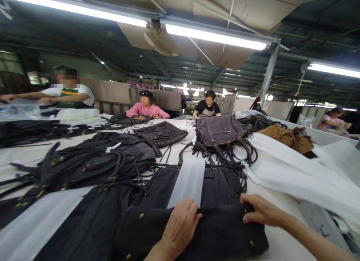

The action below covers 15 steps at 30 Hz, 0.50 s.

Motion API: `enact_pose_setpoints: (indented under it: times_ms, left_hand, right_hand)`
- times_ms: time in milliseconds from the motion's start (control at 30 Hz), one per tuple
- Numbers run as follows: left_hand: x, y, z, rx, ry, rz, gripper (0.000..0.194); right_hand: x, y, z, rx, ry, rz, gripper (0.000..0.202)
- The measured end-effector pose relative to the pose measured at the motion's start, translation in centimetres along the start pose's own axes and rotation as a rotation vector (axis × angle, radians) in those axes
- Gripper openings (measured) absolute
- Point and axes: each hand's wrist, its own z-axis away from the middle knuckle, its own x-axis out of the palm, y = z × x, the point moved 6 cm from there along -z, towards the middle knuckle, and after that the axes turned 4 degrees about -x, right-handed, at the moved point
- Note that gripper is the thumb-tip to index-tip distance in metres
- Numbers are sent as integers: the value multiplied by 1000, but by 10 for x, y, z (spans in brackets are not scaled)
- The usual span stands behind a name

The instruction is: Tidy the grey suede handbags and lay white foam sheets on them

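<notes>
A black bag [222, 182] lies on the table in front of me, its studded base [222, 234] folded up toward me. A white foam strip [188, 178] runs down its middle, the near end under the folded part. My left hand [181, 225] presses on the top edge of the base beside the strip, fingers bent together over the fabric. My right hand [260, 210] pinches the base's right corner between thumb and fingers. Another black bag with a white foam sheet [59, 219] lies at the left.
Dark bags [98, 156] are piled at the left, and a grey bag [221, 129] lies beyond mine. Brown bags [289, 139] and white foam sheets [298, 178] are at the right. Several people work across the table [182, 124].
</notes>
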Motion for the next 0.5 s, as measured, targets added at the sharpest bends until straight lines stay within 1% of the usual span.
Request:
enact_pose_setpoints:
  times_ms: [67,133,200,267,333,433,467,500]
  left_hand:
    - [-1,-4,0,-7,48,40,11]
    - [-4,-7,-1,-22,67,65,8]
    - [-5,-6,-6,-50,6,60,11]
    - [-2,1,-16,-81,-117,33,15]
    - [2,15,-29,-98,-209,33,26]
    - [16,36,-47,-83,-236,94,41]
    - [22,41,-50,-66,-235,114,42]
    - [29,44,-51,-44,-233,129,42]
  right_hand:
    - [8,10,-3,40,105,85,22]
    - [17,16,-4,58,150,179,20]
    - [22,16,-6,43,145,247,20]
    - [23,13,-9,18,106,265,22]
    - [21,9,-12,7,76,226,22]
    - [12,7,-9,37,99,132,21]
    - [9,6,-5,42,99,72,23]
    - [6,6,-1,43,74,-9,30]
